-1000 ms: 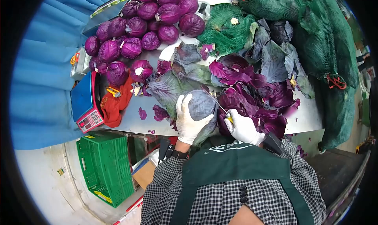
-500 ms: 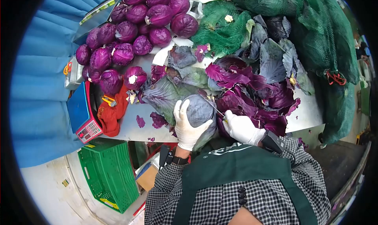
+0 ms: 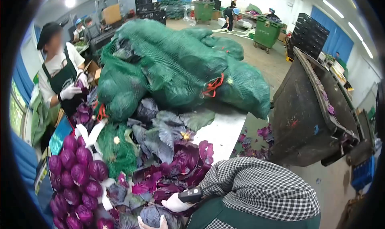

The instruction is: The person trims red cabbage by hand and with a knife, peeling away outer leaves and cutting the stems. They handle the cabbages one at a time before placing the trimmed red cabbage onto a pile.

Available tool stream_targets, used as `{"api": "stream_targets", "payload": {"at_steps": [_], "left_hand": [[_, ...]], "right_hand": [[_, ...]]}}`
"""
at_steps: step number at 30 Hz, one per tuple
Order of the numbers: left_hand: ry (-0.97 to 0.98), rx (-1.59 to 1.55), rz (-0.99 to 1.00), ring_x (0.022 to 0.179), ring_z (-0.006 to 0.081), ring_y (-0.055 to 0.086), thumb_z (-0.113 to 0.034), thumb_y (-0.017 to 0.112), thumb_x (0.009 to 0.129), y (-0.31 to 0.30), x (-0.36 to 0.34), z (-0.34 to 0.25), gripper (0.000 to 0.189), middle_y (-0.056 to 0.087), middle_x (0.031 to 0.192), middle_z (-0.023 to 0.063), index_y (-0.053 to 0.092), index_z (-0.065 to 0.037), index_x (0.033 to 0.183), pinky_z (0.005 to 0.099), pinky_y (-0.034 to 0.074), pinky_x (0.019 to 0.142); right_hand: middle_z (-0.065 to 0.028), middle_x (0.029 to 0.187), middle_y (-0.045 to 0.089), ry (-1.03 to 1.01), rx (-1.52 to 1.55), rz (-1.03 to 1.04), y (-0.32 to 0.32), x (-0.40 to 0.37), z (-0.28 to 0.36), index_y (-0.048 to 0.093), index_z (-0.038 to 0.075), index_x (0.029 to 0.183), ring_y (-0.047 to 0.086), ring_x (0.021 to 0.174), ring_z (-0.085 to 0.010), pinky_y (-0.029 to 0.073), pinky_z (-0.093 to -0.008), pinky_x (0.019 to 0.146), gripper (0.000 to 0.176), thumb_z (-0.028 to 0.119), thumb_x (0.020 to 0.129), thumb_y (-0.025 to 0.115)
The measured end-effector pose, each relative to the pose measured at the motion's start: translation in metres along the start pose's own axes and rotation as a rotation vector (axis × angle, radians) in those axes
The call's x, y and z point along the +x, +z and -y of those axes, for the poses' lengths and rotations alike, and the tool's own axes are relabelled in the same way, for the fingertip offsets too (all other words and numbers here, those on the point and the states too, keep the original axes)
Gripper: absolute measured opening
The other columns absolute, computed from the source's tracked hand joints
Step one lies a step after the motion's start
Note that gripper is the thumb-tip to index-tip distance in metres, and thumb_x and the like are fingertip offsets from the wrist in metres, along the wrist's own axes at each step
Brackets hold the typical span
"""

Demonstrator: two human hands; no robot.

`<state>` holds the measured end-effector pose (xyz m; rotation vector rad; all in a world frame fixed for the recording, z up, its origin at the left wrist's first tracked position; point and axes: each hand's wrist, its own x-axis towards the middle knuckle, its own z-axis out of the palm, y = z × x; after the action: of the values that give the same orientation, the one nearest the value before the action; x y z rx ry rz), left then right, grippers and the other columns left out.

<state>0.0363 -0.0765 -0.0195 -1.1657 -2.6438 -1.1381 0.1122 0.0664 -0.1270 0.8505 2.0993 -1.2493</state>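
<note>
At the bottom edge, my left hand (image 3: pixel 162 223) in a white glove is wrapped round a dull purple-grey red cabbage (image 3: pixel 150 216). The frame cuts off much of that hand and the underside of the cabbage. My right hand (image 3: pixel 176 203), also gloved and with a black device at the wrist, is closed just right of the cabbage. Half a second ago a small knife's thin blade showed in its grip; the knife is hidden now. Loose purple leaves (image 3: pixel 176 169) lie beyond the right hand. Trimmed red cabbages (image 3: pixel 80 175) are heaped to the left.
Full green mesh sacks (image 3: pixel 172 64) cover the table's far side. A large dark bin (image 3: pixel 298 112) stands right, with leaf scraps (image 3: pixel 262 135) on the floor. A co-worker (image 3: pixel 60 68) handles a cabbage at far left. Green wheeled bins (image 3: pixel 267 32) and other people are farther back.
My view has swung up and to the right, so the hands now sit at the bottom edge and the room shows. The left hand still grips the cabbage, with the right beside it.
</note>
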Motion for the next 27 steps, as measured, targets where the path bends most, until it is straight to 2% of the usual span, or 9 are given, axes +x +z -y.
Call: {"api": "stream_targets", "payload": {"at_steps": [2, 7, 12, 14, 16, 19, 22, 24, 27], "left_hand": [[-0.069, -0.035, 0.094, 0.123, 0.0385, 0.043, -0.046, 0.083, 0.064, 0.01, -0.005, 0.031, 0.091, 0.044, 0.132, 0.0224, 0.042, -0.01, 0.136, 0.0485, 0.036, 0.102], [0.032, 0.074, 0.067, 0.121, 0.0401, 0.044, -0.047, 0.084, 0.063, 0.01, -0.015, 0.018, 0.091, 0.043, 0.132, 0.0229, 0.042, -0.009, 0.135, 0.0491, 0.04, 0.098], [0.074, 0.049, 0.02, 0.121, 0.0434, 0.043, -0.053, 0.081, 0.064, 0.013, -0.016, 0.029, 0.09, 0.042, 0.134, 0.0215, 0.043, -0.013, 0.135, 0.0507, 0.039, 0.1], [0.109, -0.049, -0.015, 0.117, 0.0358, 0.047, -0.03, 0.086, 0.063, -0.004, -0.008, 0.007, 0.085, 0.049, 0.128, 0.0208, 0.045, 0.0, 0.131, 0.0456, 0.036, 0.103], [-0.101, -0.392, 0.033, 0.121, 0.0323, 0.044, -0.024, 0.082, 0.071, -0.012, -0.007, 0.008, 0.077, 0.047, 0.132, 0.0195, 0.043, 0.001, 0.133, 0.044, 0.034, 0.104], [-0.323, -0.681, -0.006, 0.122, 0.03, 0.043, -0.015, 0.07, 0.083, -0.021, -0.003, 0.005, 0.062, 0.045, 0.134, 0.0198, 0.04, -0.001, 0.135, 0.0442, 0.034, 0.104], [-0.34, -0.925, -0.085, 0.123, 0.0307, 0.042, -0.014, 0.067, 0.085, -0.03, 0.005, -0.005, 0.06, 0.041, 0.138, 0.0178, 0.04, -0.007, 0.137, 0.0454, 0.033, 0.104], [-0.364, -0.897, -0.086, 0.124, 0.0319, 0.041, -0.015, 0.067, 0.084, -0.042, 0.012, -0.021, 0.063, 0.039, 0.14, 0.0148, 0.037, -0.008, 0.139, 0.0463, 0.032, 0.105], [-0.341, -0.932, -0.114, 0.123, 0.0322, 0.042, -0.017, 0.068, 0.08, -0.045, 0.014, -0.028, 0.067, 0.04, 0.137, 0.0154, 0.037, -0.007, 0.138, 0.0467, 0.032, 0.106]], "right_hand": [[-0.0167, 0.089, 0.064, -0.156, -0.074, -0.078, -0.011, -0.009, -0.009, 0.054, 0.002, 0.108, 0.064, 0.081, -0.0328, 0.048, -0.0466, 0.077, 0.036, 0.031, 0.093, 0.038], [-0.0119, 0.072, 0.064, -0.762, -0.404, -0.306, -0.018, -0.007, -0.012, 0.065, 0.008, 0.083, 0.062, 0.065, -0.0281, 0.046, -0.0472, 0.067, 0.031, 0.035, 0.078, 0.051], [-0.0162, 0.081, 0.065, -0.595, -0.392, -0.281, 0.005, 0.006, -0.01, 0.063, 0.006, 0.095, 0.065, 0.073, -0.03, 0.049, -0.0476, 0.071, 0.032, 0.029, 0.088, 0.044], [-0.0179, 0.084, 0.066, -0.448, -0.366, -0.277, 0.008, 0.015, -0.015, 0.063, 0.005, 0.1, 0.066, 0.076, -0.0307, 0.05, -0.0477, 0.073, 0.032, 0.027, 0.092, 0.041], [-0.0196, 0.087, 0.067, -0.361, -0.342, -0.328, -0.007, 0.009, -0.016, 0.062, 0.004, 0.105, 0.067, 0.079, -0.0314, 0.051, -0.0478, 0.074, 0.033, 0.025, 0.096, 0.038], [-0.02, 0.083, 0.067, -0.397, -0.388, -0.496, -0.038, -0.004, -0.024, 0.063, -0.001, 0.089, 0.065, 0.078, -0.0396, 0.05, -0.0514, 0.072, 0.042, 0.03, 0.097, 0.034], [-0.019, 0.087, 0.066, -0.062, -0.057, -0.5, -0.086, -0.022, -0.028, 0.066, 0.0, 0.091, 0.066, 0.08, -0.0381, 0.053, -0.0498, 0.074, 0.05, 0.039, 0.096, 0.033], [-0.0225, 0.081, 0.063, -0.338, -0.041, -0.625, -0.107, -0.059, -0.028, 0.062, 0.002, 0.084, 0.061, 0.077, -0.0418, 0.048, -0.0482, 0.076, 0.042, 0.029, 0.096, 0.033], [-0.0201, 0.074, 0.061, -0.28, 0.026, -0.687, -0.116, -0.022, -0.041, 0.061, 0.005, 0.083, 0.062, 0.071, -0.0374, 0.049, -0.0465, 0.072, 0.034, 0.026, 0.096, 0.037]]}}
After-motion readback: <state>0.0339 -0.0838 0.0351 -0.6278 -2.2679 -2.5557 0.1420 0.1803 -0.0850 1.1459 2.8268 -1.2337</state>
